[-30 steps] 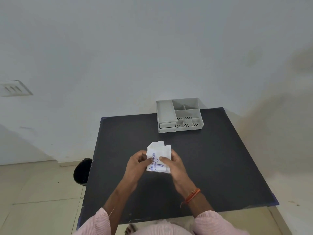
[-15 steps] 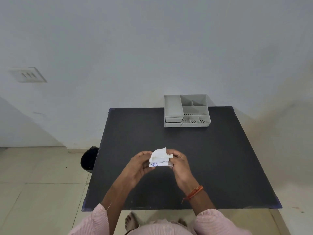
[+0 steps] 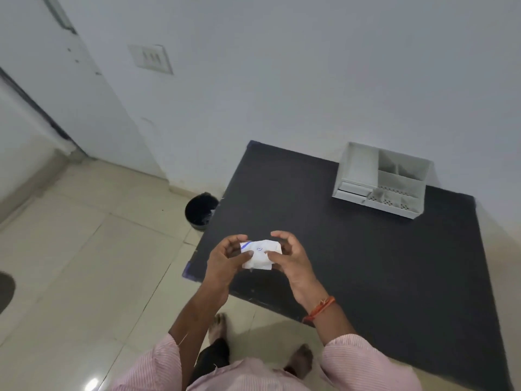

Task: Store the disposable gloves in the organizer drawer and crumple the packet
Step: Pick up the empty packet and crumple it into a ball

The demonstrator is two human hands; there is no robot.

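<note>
A white paper packet (image 3: 260,254) with blue print is folded small and held between both hands above the near left corner of the black table (image 3: 352,249). My left hand (image 3: 227,258) pinches its left side and my right hand (image 3: 287,256) grips its right side with fingers curled. The grey organizer (image 3: 380,179) stands at the table's far edge by the wall, with open compartments on top and two shut drawers low on its left front. No gloves are visible.
A black waste bin (image 3: 200,211) stands on the tiled floor just left of the table. A switch plate (image 3: 150,59) is on the wall and a door frame lies at far left. My bare feet show below the table's near edge.
The view has swung left and the table now sits to the right. The packet has been folded smaller, and both hands have shifted toward the table's left corner.
</note>
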